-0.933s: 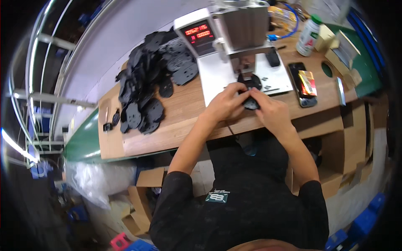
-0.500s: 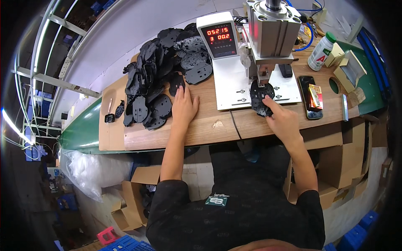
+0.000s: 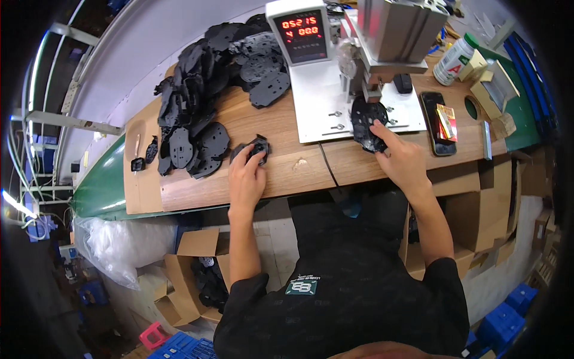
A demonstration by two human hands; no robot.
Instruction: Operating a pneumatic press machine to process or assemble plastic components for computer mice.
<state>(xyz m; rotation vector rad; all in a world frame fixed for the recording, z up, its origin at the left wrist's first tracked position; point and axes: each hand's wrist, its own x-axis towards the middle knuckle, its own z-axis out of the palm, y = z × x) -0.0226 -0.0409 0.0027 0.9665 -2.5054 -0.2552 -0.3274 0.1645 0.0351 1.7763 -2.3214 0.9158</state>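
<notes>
1. My left hand (image 3: 247, 179) is pinching a black plastic part (image 3: 261, 143) beside the pile (image 3: 188, 90).
2. My right hand (image 3: 404, 163) is pinching a perforated black plate (image 3: 366, 115) by its near rim, beneath the press (image 3: 393, 33).
3. Both are probably feeling light, stiff; rims are suiting fingertips.

- black plate (image 3: 362, 115): rounded, longer than wide, with small holes; it rests on the white base (image 3: 311, 107), right of the middle of its front edge, its near end jutting past that edge.
- black piece (image 3: 261, 145): uneven in outline, partly covered, near the worktop's (image 3: 284, 134) front edge, left of the base; contact with the wood is unclear.
</notes>
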